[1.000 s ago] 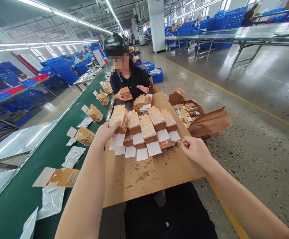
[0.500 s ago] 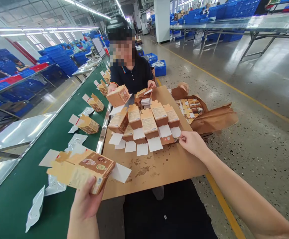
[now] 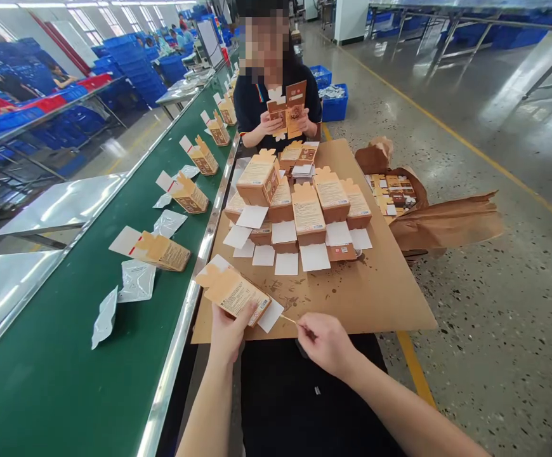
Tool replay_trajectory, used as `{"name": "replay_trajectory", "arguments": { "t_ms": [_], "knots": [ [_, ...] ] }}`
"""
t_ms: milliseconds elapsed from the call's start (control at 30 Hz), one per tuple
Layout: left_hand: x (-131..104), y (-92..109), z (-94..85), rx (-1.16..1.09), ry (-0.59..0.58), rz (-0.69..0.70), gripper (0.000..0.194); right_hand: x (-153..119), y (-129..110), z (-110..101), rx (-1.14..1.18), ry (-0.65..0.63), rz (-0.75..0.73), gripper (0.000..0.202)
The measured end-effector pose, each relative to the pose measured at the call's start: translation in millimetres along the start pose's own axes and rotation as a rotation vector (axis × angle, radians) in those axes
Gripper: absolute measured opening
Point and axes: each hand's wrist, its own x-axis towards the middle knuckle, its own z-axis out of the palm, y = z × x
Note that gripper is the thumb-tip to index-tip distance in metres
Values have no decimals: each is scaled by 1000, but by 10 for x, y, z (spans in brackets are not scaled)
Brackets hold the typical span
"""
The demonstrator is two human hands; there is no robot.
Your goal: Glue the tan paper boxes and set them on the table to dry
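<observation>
My left hand [image 3: 228,330] grips a brown and cream carton [image 3: 236,293] above the near left edge of the cardboard-covered table [image 3: 304,317]. The carton lies tilted, with a white flap [image 3: 271,315] sticking out on its right. My right hand [image 3: 326,343] is closed in a pinch on a thin, pale stick [image 3: 289,318], whose tip points at that flap. Beyond my hands, several filled-out cartons [image 3: 309,212] are piled on the table, their white flaps toward me.
On the left, a green conveyor [image 3: 66,381] carries a row of open cartons [image 3: 166,251] and silver pouches [image 3: 137,280]. Across the table a person [image 3: 276,82] holds an unfolded carton. A brown paper-lined box [image 3: 393,193] is at the right.
My left hand has brought its carton rightward over the table. My right hand has come back from the pile with the stick. The other person has put a carton on the pile and lifted another.
</observation>
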Motion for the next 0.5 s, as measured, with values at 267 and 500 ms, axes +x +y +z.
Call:
{"name": "replay_trajectory", "arguments": {
  "t_ms": [267,500],
  "knots": [
    [-55,-30,72,10,17,29,97,77,20,208,-78,-131,-16,33],
    [-197,-113,47,104,46,57,104,27,124,-50,33,50,91,31]
  ]
}}
